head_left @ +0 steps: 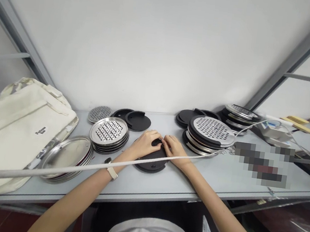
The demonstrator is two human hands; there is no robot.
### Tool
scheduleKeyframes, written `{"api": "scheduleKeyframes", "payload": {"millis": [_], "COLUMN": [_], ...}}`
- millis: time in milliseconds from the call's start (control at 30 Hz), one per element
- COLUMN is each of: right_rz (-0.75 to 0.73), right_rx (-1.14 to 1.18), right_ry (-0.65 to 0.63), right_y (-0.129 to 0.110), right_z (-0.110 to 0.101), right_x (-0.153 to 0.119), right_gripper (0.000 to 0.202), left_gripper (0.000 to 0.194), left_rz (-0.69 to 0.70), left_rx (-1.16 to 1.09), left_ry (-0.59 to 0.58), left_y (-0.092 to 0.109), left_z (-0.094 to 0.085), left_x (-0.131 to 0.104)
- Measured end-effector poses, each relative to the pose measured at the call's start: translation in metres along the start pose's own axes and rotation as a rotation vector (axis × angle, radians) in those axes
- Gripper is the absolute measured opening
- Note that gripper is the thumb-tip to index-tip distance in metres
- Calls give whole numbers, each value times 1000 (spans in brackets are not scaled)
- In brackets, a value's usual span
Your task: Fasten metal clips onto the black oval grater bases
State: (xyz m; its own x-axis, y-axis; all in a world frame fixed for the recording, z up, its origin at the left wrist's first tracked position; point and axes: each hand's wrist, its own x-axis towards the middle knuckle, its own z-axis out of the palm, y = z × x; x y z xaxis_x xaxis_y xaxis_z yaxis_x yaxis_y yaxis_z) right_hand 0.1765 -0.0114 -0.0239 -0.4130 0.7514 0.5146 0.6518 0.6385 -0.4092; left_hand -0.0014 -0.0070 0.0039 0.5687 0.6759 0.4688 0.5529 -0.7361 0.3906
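Observation:
A round black plastic disc point(152, 166) with a raised rim lies on the table in front of me. My left hand point(146, 143) is curled over its far left part, fingers bent round a dark edge. Close beside it, at the far right of the disc, my right hand point(173, 151) has its fingertips pinched together. Whatever is between those fingertips is too small to make out. The two hands nearly meet at the disc's far side.
Left are stacked grater plates point(110, 131), plain metal discs point(67, 154) and a cream bag point(16, 128). Black discs point(139, 121) lie behind. Stacked graters with black rims point(211, 131) stand right. A white cable point(134, 162) crosses in front, above my left forearm.

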Motion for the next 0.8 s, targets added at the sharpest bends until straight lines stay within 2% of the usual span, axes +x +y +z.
{"api": "scheduleKeyframes", "payload": {"millis": [367, 567, 800], "right_rz": [-2, 23, 15], "right_rx": [9, -7, -16], "right_ry": [6, 34, 25], "right_y": [0, 0, 1], "right_z": [1, 2, 1], "right_x": [1, 1, 1], "right_gripper": [19, 17, 19], "left_gripper": [14, 28, 13], "left_rz": [1, 7, 14], "left_rx": [109, 127, 128], "left_ry": [18, 19, 2], "left_y": [6, 8, 9], "left_z": [-2, -3, -4], "left_x": [-1, -1, -2]}}
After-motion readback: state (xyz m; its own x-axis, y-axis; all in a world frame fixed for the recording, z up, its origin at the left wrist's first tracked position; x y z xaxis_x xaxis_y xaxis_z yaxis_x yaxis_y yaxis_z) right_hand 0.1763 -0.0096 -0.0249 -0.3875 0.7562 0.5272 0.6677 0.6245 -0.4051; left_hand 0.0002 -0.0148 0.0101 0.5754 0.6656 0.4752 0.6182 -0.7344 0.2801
